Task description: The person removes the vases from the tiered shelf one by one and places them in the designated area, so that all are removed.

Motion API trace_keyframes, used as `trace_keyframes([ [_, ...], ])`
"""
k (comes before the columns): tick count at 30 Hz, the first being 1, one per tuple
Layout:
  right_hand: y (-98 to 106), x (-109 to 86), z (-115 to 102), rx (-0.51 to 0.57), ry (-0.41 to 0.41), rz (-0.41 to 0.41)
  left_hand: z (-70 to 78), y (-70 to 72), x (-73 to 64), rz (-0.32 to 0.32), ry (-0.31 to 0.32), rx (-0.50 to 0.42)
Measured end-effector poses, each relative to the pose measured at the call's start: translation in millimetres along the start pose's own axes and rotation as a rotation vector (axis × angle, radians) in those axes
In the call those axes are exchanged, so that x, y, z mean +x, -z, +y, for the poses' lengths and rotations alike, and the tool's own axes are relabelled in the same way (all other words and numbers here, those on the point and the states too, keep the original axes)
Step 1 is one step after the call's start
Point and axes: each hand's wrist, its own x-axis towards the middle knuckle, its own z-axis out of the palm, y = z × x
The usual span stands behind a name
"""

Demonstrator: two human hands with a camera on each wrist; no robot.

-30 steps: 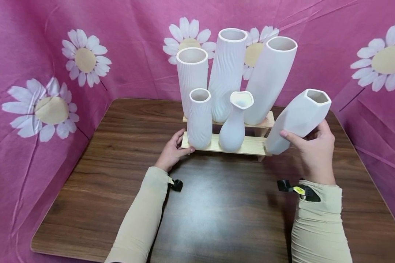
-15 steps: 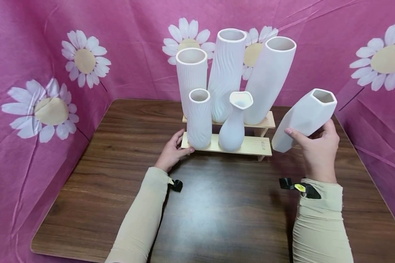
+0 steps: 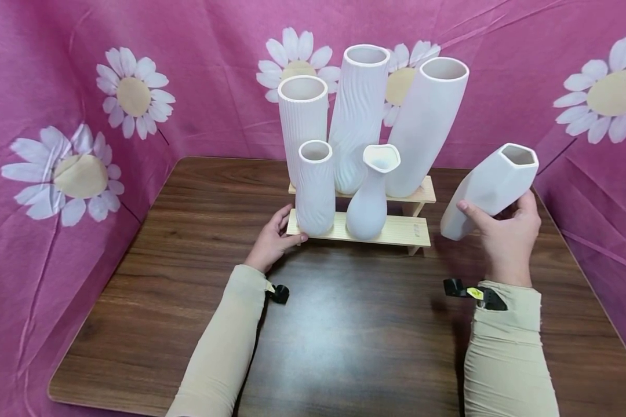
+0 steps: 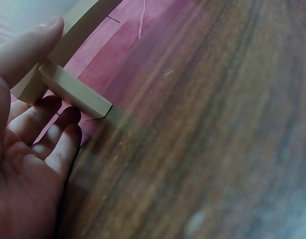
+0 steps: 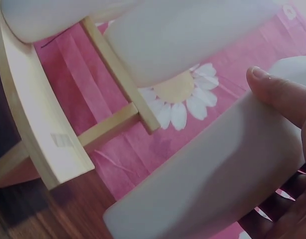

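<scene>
Right hand point(image 3: 512, 240) grasps tilted faceted vase point(image 3: 485, 188) just right of wooden stand point(image 3: 404, 230); left hand point(image 3: 272, 240) grips stand's left end. Only head view shows vase's angular mouth point(image 3: 519, 155); only left wrist view shows left fingers point(image 4: 66, 152) curled near stand leg point(image 4: 76, 91).

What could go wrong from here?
The faceted vase is tilted in the right hand; it might slip if the grip loosens. Swung toward the two-tier wooden stand, it could knock the wavy-rimmed bud vase. The left hand grips that stand's end, so a tug might topple what it bears.
</scene>
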Motion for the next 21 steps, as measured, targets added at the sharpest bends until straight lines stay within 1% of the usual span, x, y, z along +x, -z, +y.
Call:
trace_keyframes([
  [1, 0, 0.5, 1, -0.014, 0.002, 0.006, -0.3, 0.1, 0.3, -0.001, -0.002, 0.002],
  [5, 3, 3.5, 5, -0.005, 0.0, 0.022, -1.2, 0.1, 0.4, -0.001, 0.001, 0.0],
  [8, 5, 6.2, 10, 0.039, -0.03, 0.034, -2.3, 0.1, 0.3, 0.003, 0.005, 0.006],
  [13, 10, 11.6, 15, 0.006, -0.094, 0.041, -3.9, -0.3, 0.2, 0.002, -0.005, 0.012],
  [15, 11, 13.4, 17, 0.012, -0.116, 0.037, -4.2, -0.4, -0.1, 0.0, -0.014, 0.008],
  [16, 12, 14.1, 18, 0.025, -0.127, 0.035, -0.3, -1.2, -1.8, -0.003, -0.01, 0.005],
  [21, 13, 17.6, 23, 0.144, -0.167, 0.046, 0.3, -1.0, -2.6, -0.003, -0.008, -0.001],
])
